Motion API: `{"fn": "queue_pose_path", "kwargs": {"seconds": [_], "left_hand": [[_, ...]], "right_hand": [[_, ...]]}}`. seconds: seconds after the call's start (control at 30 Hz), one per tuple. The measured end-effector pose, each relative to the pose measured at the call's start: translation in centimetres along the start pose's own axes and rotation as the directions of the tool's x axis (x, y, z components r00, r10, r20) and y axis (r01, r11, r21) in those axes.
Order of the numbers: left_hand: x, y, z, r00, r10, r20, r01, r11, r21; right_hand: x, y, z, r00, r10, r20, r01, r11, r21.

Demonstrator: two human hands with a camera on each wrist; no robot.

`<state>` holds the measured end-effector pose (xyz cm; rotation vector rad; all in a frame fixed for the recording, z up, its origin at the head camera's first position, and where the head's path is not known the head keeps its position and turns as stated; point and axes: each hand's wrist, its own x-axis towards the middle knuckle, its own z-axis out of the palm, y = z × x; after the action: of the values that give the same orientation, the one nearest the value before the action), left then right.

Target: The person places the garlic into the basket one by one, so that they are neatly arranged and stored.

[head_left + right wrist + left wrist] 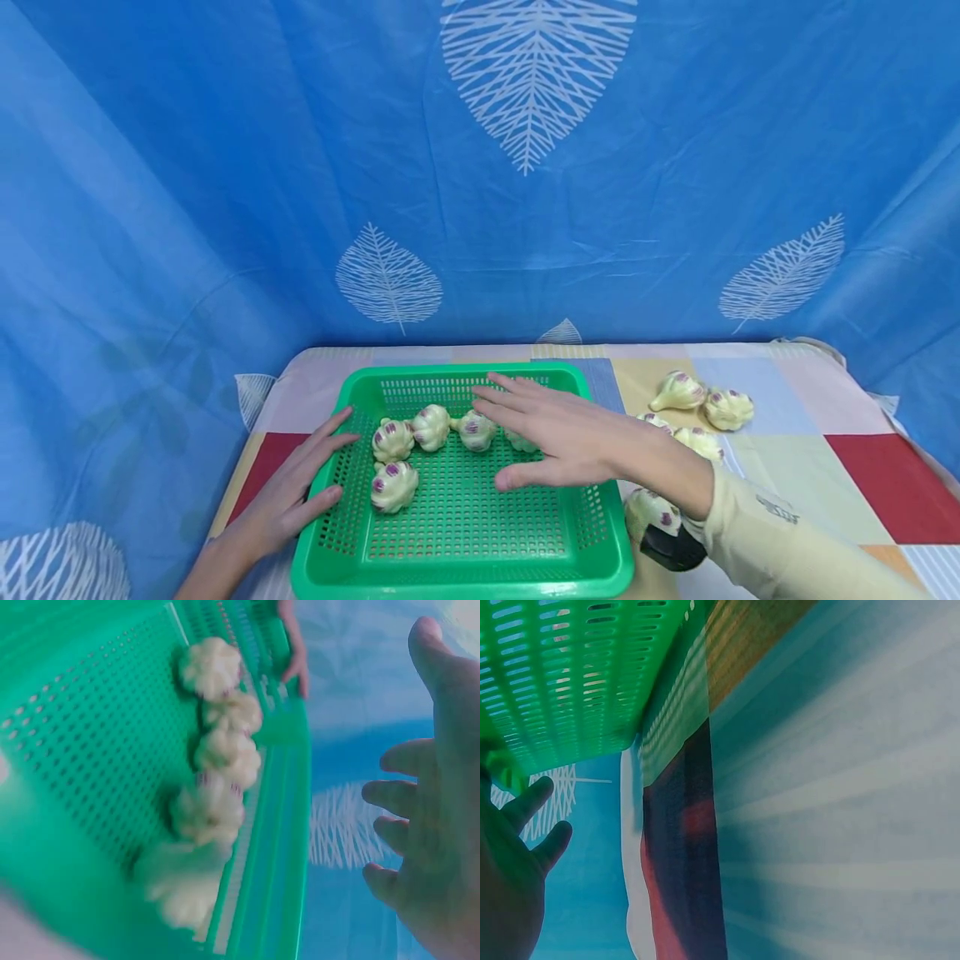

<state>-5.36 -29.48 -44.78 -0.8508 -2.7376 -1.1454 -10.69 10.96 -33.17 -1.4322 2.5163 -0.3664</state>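
So, five garlic bulbs visible in the green basket, all on its floor: four in a rough row toward the far side, one nearer the front-left. The rightmost of the row is partly covered by the right hand in the head view; the right wrist view also shows five (the lowest one blurred). Most of the near half of the floor has no bulbs on it.

Right hand is over the basket, fingers extended, thumb spread well away, nothing held. Left hand is at the left rim, fingers straight and apart, no bulb in it; can't tell how firmly it bears on the rim.

Outside, right of the basket, at least five loose bulbs on the checked cloth, one close to the black device at the right wrist; the arm may hide more. By visible count, I'd call it about half in, half out. Blue leaf-print curtain behind.
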Motion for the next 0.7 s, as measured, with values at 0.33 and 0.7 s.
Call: {"fn": "queue_pose_path", "kwargs": {"seconds": [0.33,0.7], "left_hand": [[0.1,0.0,0.1,1.0,0.015,0.001,-0.015,1.0,0.002],[-0.2,0.1,0.2,1.0,-0.001,0.004,0.001,1.0,0.006]], "right_hand": [[-7.6,2.4,0.4,0.971,0.13,-0.199,-0.12,0.991,0.059],[-15.9,3.8,4.6,0.839,0.398,-0.37,-0.301,0.908,0.293]]}}
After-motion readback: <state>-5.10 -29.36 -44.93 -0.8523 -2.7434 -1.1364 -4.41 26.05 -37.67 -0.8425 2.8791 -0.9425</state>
